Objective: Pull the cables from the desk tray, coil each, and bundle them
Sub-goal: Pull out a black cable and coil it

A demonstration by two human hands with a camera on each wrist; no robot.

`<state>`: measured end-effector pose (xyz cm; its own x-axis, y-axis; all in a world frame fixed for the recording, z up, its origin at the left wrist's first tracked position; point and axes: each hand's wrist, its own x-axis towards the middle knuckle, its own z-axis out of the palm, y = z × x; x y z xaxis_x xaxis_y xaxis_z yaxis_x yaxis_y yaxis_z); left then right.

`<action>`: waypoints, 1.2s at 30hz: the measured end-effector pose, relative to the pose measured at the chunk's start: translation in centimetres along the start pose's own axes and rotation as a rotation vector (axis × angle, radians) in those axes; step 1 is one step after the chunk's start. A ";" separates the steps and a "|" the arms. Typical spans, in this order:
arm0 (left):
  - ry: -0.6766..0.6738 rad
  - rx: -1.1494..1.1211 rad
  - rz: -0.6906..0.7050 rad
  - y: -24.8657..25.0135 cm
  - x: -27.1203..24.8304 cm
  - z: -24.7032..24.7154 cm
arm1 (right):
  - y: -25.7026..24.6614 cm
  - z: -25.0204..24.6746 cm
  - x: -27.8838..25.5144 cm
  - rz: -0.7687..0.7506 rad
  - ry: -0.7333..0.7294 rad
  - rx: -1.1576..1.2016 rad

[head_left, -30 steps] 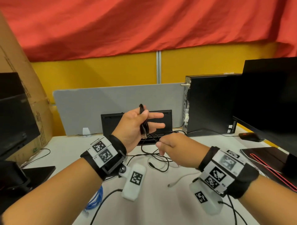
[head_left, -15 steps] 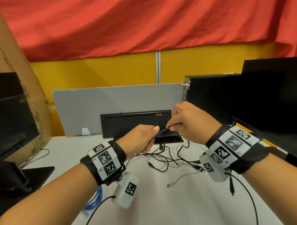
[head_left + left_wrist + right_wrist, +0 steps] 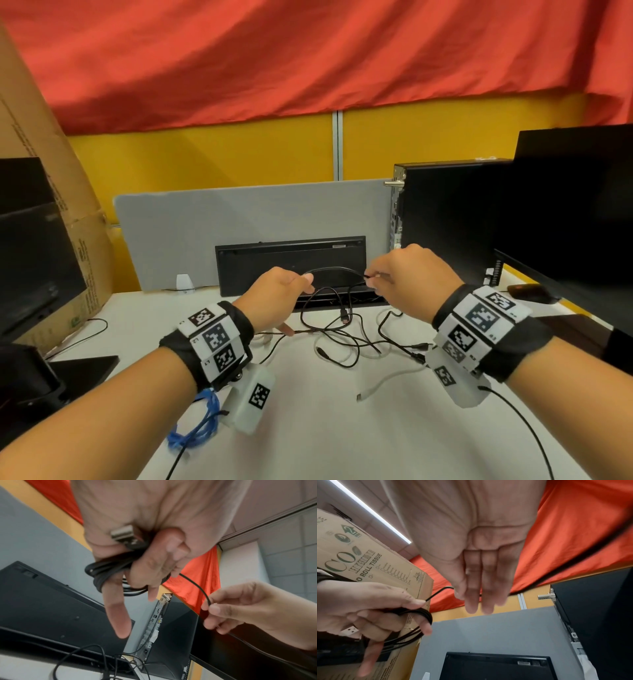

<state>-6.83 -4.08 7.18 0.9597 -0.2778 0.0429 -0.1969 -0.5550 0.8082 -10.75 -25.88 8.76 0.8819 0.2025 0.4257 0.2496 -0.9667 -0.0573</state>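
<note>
My left hand (image 3: 291, 291) grips a small coil of black cable (image 3: 106, 569), looped round its fingers, with a metal USB plug (image 3: 122, 534) against the palm. One strand (image 3: 332, 269) arcs from that coil to my right hand (image 3: 371, 277), which pinches it between thumb and fingertip (image 3: 208, 605). Both hands hover just in front of the open black desk tray (image 3: 291, 263) at the back of the desk. Below them lies a tangle of black cables (image 3: 342, 332) and a white cable (image 3: 387, 380).
A coiled blue cable (image 3: 198, 425) lies near the desk's front left. A computer tower (image 3: 445, 219) and monitor (image 3: 575, 212) stand at the right, another monitor (image 3: 30, 246) and a cardboard box (image 3: 51, 171) at the left. A grey divider (image 3: 239, 219) backs the tray.
My left hand has dropped from its raised pose and closed round the coil. My right hand has risen from the desk and moved right, drawing a strand out between the hands.
</note>
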 end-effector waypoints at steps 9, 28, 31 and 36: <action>-0.171 -0.402 -0.114 -1.0 -0.7 -0.1 | -0.6 0.6 0.3 -0.004 -0.039 0.380; -0.456 -0.827 -0.021 2.6 -2.6 0.6 | -5.7 1.5 0.5 0.011 0.246 0.596; -0.289 -0.700 0.022 3.2 -2.5 0.7 | -5.6 1.6 0.7 0.028 0.243 0.422; -0.092 -0.590 0.083 3.5 -2.0 0.7 | -5.4 1.2 1.0 -0.019 0.297 0.372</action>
<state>-9.60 -6.06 9.50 0.9194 -0.3828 0.0905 -0.1009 -0.0072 0.9949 -10.77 -20.24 8.37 0.7370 0.1133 0.6664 0.4386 -0.8303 -0.3438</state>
